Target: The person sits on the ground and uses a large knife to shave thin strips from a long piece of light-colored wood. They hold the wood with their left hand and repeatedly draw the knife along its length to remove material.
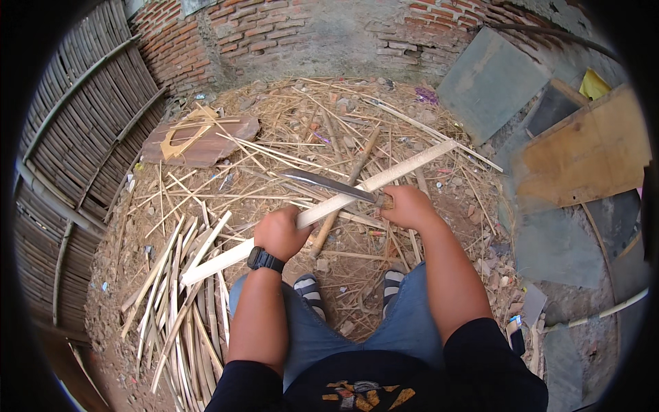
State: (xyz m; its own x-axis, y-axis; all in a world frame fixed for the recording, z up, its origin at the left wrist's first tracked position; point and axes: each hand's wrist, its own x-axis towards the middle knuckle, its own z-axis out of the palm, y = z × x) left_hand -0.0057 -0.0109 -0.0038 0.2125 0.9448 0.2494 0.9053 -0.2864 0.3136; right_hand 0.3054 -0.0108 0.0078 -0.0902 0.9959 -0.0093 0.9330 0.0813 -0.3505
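A long, pale strip of split bamboo point(405, 167) slants across in front of me, from the lower left up to the far right. My left hand point(282, 232), with a dark watch on its wrist, is wrapped round the strip left of its middle. In my right hand point(406, 207) is the handle of a machete point(328, 182). The long grey blade points left and away from me. It crosses over the strip, and I cannot tell whether its edge bites into it. My fingertips on both hands are partly hidden.
Many split bamboo strips point(182, 302) lie heaped at my left. A brown board point(199, 141) rests farther off, amid scattered sticks and shavings. Grey and tan panels point(583, 154) lean at the right. A bamboo fence point(75, 137) and a brick wall point(288, 41) enclose the ground.
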